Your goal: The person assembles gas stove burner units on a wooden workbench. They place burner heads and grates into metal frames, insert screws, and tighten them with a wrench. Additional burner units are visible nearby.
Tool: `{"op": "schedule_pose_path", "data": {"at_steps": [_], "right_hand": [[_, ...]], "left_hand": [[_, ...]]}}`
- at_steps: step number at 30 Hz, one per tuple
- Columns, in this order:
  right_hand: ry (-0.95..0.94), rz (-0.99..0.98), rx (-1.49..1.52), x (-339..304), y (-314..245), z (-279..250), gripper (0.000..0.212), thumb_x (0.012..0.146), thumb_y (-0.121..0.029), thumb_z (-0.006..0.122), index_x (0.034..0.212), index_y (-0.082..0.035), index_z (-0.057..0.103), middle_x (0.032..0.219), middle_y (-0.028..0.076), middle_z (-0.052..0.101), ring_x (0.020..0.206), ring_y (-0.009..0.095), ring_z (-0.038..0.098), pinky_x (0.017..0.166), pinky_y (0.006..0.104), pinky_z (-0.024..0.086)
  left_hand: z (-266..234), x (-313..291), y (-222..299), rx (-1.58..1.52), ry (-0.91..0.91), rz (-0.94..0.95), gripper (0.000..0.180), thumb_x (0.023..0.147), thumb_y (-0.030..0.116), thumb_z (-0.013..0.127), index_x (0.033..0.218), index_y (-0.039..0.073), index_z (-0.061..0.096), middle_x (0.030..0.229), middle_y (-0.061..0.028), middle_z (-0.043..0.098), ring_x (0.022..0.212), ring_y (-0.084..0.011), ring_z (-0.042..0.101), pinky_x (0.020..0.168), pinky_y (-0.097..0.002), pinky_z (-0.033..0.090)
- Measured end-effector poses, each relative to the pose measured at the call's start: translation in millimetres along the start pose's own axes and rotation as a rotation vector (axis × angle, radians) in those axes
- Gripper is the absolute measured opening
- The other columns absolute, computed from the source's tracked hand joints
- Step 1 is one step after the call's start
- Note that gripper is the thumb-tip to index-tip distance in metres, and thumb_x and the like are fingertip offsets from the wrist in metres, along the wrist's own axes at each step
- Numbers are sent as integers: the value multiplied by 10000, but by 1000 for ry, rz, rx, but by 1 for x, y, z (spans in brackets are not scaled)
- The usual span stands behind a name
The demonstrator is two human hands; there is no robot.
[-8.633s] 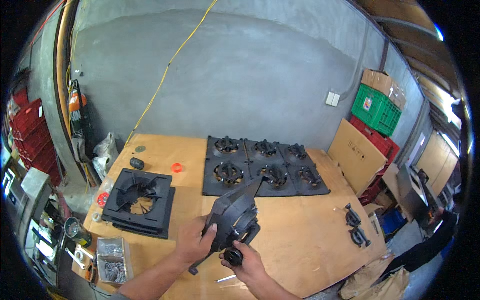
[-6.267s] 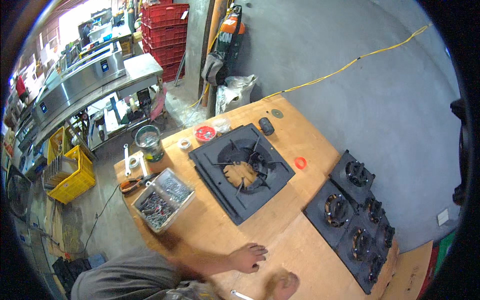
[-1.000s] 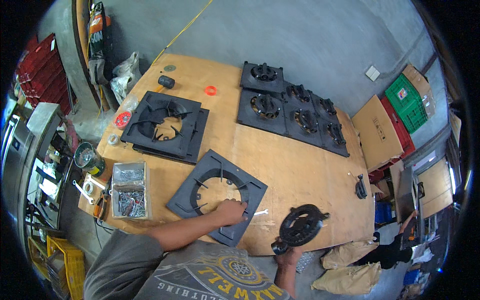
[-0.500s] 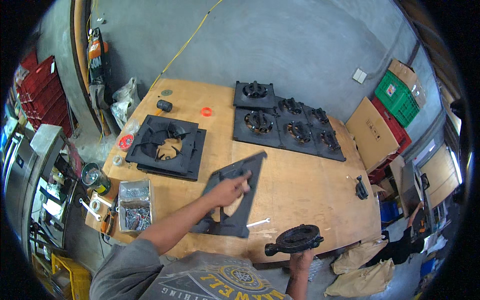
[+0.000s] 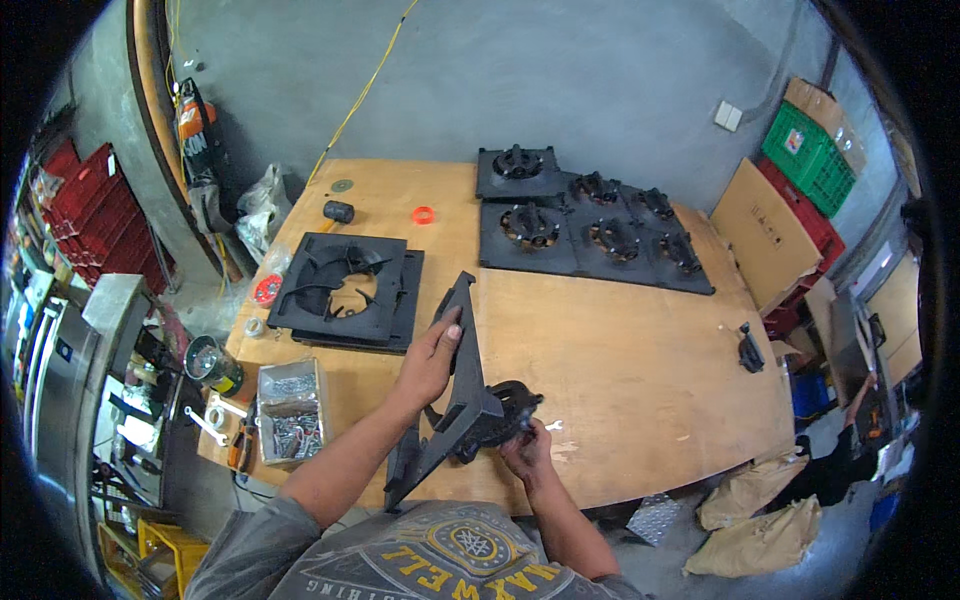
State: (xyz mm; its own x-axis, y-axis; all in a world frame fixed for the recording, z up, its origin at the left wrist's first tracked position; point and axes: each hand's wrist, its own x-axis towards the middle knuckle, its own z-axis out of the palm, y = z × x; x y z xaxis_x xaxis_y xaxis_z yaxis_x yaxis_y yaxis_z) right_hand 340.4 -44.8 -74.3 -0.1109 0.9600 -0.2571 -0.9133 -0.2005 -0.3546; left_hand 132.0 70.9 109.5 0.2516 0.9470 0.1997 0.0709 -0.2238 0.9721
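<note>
My left hand (image 5: 428, 362) grips the upper part of a black cast-iron stove grate plate (image 5: 462, 425), which stands tilted up on edge near the table's front. Against the plate's right side, my right hand (image 5: 526, 449) holds a black ring-shaped gas burner (image 5: 512, 410). The plate hides part of the burner, so I cannot tell whether the two touch. Beyond my left hand lies a stack of square black grate plates (image 5: 345, 290) with round openings. A wrench (image 5: 556, 425) lies just right of the burner, mostly hidden.
Several plates with burners fitted (image 5: 600, 235) sit at the table's (image 5: 610, 350) far right. A small burner (image 5: 750, 350) lies at the right edge. On the left are a two-part box of bolts (image 5: 292, 410), a rubber mallet (image 5: 338, 212), pliers (image 5: 240, 448) and a can (image 5: 213, 365).
My left hand has tilted the plate up from the table. My right hand has brought the burner leftward and up, from the front edge to the plate's side.
</note>
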Motion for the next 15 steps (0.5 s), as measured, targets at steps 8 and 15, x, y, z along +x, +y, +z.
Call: {"op": "schedule_pose_path", "data": {"at_steps": [8, 15], "right_hand": [[105, 169, -110, 23, 17, 64, 653, 977, -648, 329, 1241, -107, 584, 1204, 128, 659, 1062, 318, 641, 955, 563, 489], [400, 321, -690, 27, -51, 46, 495, 1004, -474, 440, 1233, -68, 609, 1113, 154, 676, 999, 291, 659, 875, 490, 544]], "left_hand": [[-24, -4, 21, 23, 39, -238, 565, 1033, 427, 475, 1367, -27, 526, 1230, -129, 655, 1103, -150, 567, 960, -284, 440], [-15, -7, 24, -17, 94, -307, 562, 1037, 405, 473, 1376, -42, 508, 1257, -141, 638, 1135, -165, 562, 987, -288, 425]]}}
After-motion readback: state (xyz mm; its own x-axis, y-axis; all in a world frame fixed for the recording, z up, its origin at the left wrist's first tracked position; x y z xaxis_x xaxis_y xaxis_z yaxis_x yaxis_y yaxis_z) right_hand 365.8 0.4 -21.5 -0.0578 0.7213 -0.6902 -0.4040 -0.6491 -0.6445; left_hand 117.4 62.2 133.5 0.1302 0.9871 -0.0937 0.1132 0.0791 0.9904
